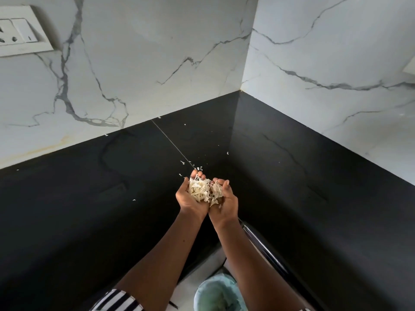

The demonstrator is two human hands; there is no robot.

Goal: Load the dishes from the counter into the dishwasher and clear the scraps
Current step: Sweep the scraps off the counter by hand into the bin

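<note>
Two hands meet over the black desk (pixel 89 198), left hand (pixel 190 199) and right hand (pixel 225 204) side by side, palms up. Each grip is curled into a cup round a heap of pale shredded scraps (pixel 203 189). The heap sits in the palms, above the desk's inner corner. Near the person, a bin (pixel 216 292) with a pale green liner stands just below the forearms, and that looks the likely drop. Stray flecks (pixel 182 162) dot the desk just beyond the fingertips, with more farther left and right, so the clearing isn't finished. No dishes show in this corner; whether they're loaded I can't tell. Nothing readable: the switch plate (pixel 20 30) at far left bears no legible writing.
</note>
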